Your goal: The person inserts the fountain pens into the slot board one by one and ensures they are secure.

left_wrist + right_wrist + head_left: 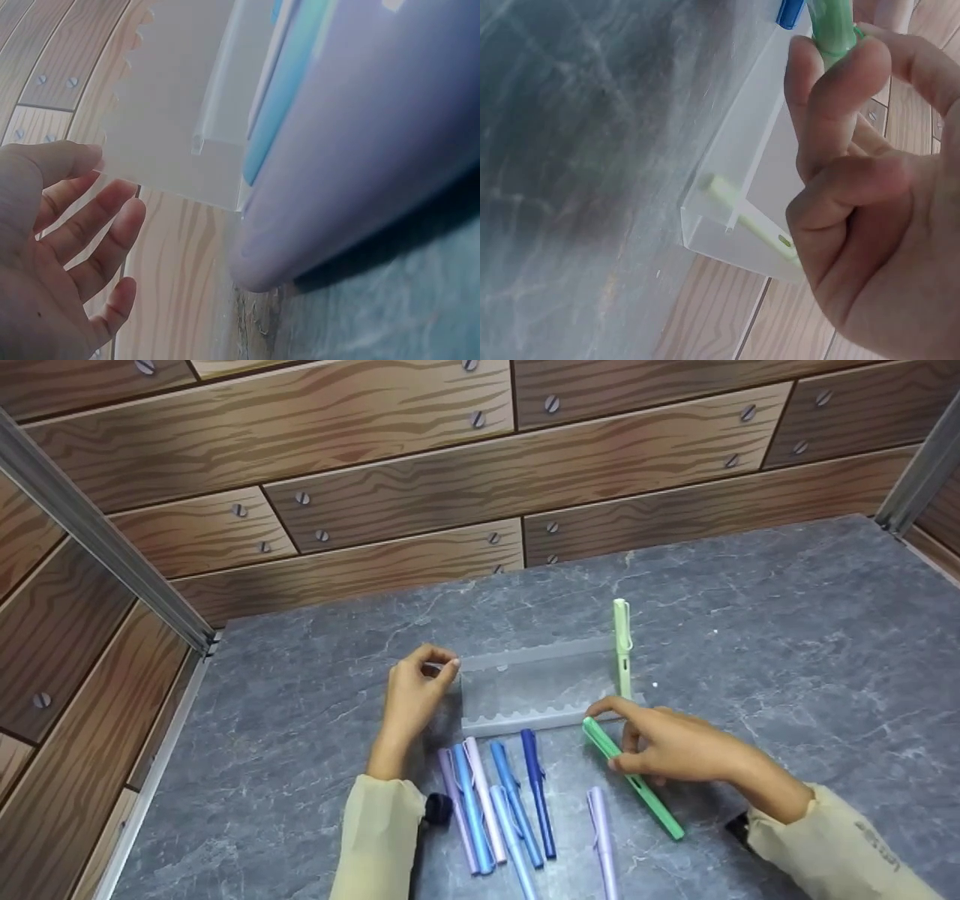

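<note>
A clear plastic pen rest (536, 722) with notched edges lies on the grey marbled table. My left hand (414, 690) pinches its far left corner between thumb and forefinger; the other fingers are loosely bent in the left wrist view. In my right hand (679, 744) is a green pen (654, 804), gripped near its upper end and slanting just in front of the rest's right part. A light green pen (622, 634) lies across the right end of the rest, its lower end hidden behind the right hand in the head view.
Several blue and purple pens, among them a dark blue pen (534, 780) and a pale pink pen (486, 802), lie in front of the rest. A lilac pen (601, 840) lies apart, nearer the right arm. A wood-patterned wall (420, 457) stands behind the table.
</note>
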Motion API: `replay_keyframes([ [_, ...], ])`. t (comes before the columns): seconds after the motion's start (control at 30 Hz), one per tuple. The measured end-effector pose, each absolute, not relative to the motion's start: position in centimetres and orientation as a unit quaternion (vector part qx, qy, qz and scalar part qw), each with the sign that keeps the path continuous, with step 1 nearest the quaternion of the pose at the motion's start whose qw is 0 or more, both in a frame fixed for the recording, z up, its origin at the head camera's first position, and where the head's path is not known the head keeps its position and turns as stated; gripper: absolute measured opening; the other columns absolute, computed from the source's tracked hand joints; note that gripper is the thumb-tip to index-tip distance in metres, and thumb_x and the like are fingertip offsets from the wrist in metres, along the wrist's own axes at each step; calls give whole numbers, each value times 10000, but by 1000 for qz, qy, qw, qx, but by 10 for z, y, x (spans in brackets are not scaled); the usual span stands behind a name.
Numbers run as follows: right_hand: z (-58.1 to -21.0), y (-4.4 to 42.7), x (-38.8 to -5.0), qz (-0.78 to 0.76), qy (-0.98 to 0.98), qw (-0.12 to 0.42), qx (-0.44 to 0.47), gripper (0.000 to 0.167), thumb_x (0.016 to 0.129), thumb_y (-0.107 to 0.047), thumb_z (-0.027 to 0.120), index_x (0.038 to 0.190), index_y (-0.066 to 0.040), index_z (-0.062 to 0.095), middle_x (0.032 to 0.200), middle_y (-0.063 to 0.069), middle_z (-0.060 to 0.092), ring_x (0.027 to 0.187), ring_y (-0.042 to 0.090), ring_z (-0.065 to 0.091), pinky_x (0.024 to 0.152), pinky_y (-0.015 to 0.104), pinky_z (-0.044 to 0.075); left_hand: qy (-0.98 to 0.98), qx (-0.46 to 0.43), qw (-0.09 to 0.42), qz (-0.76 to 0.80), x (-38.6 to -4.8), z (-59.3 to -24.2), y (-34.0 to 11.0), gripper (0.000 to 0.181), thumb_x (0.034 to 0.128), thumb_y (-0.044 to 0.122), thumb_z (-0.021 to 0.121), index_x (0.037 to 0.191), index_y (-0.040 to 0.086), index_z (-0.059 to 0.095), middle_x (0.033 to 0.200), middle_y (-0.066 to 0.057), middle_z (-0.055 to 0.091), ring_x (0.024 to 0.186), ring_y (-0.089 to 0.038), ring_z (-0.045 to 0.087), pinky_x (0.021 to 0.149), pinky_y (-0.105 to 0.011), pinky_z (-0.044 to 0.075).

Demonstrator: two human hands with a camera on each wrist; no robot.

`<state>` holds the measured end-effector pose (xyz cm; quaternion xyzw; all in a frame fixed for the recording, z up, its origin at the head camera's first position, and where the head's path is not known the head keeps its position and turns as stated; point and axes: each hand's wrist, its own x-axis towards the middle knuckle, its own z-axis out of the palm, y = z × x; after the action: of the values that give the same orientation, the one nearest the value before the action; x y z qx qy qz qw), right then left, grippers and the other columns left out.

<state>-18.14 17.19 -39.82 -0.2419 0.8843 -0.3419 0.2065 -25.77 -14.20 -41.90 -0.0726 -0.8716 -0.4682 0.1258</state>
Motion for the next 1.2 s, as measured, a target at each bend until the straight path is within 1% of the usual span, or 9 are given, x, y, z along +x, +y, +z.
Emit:
replay_keyframes([
  [0.17,-399,174,-185,-423,850,207,-237,580,911,-147,628,1414,-107,342,790,52,629,500,93,545,478,304,505,-871,-76,131,-467,-258,-419,-142,100,884,143,684,913,50,704,940,-119,726,801,-240,679,705,-318,541],
  [0.23,-399,176,-186,-451,836,201,-239,586,911,-118,617,1415,-74,321,774,73,619,497,77,532,458,306,505,-871,-77,131,-468,-258,-419,-142,102,885,145,684,916,51,705,943,-120,727,807,-251,677,714,-327,543],
  [0.33,-396,178,-188,-477,826,186,-237,595,911,-92,608,1418,-58,298,795,93,616,493,63,522,444,299,502,-871,-80,134,-466,-259,-419,-143,104,886,147,682,916,50,704,942,-120,727,804,-250,674,721,-330,541],
  [0.47,-392,180,-191,-494,825,157,-227,572,920,-76,598,1411,-91,305,818,126,623,479,74,526,442,338,512,-872,-82,138,-462,-259,-418,-142,99,885,146,681,907,51,704,927,-116,728,792,-236,672,727,-332,539],
  [0.57,-387,180,-192,-498,829,134,-216,562,929,-101,607,1410,-125,316,840,140,623,468,83,523,444,356,513,-874,-81,140,-459,-259,-417,-142,96,885,149,683,903,57,705,920,-110,731,788,-235,673,730,-336,539],
  [0.7,-381,180,-194,-510,827,114,-207,571,935,-124,614,1420,-128,313,870,154,634,449,90,504,443,335,501,-876,-80,141,-455,-259,-418,-142,99,886,155,684,903,59,704,921,-108,732,789,-235,679,730,-340,542],
  [1.0,-374,177,-196,-516,836,57,-178,543,940,-116,615,1413,-173,354,906,177,663,408,118,463,418,307,465,-875,-82,139,-457,-258,-419,-141,92,886,145,686,904,56,699,931,-110,732,801,-249,681,730,-344,546],
  [1.07,-373,177,-197,-514,839,47,-170,552,948,-125,606,1427,-174,337,937,191,662,409,109,444,420,294,458,-874,-83,141,-458,-258,-419,-142,93,886,142,685,906,52,699,929,-114,732,802,-255,684,733,-349,548],
  [1.2,-371,176,-200,-506,849,34,-152,560,959,-152,595,1444,-214,321,997,200,660,420,95,429,430,290,450,-873,-82,141,-460,-258,-420,-142,93,884,141,686,908,52,701,918,-111,734,799,-260,685,728,-349,549],
])
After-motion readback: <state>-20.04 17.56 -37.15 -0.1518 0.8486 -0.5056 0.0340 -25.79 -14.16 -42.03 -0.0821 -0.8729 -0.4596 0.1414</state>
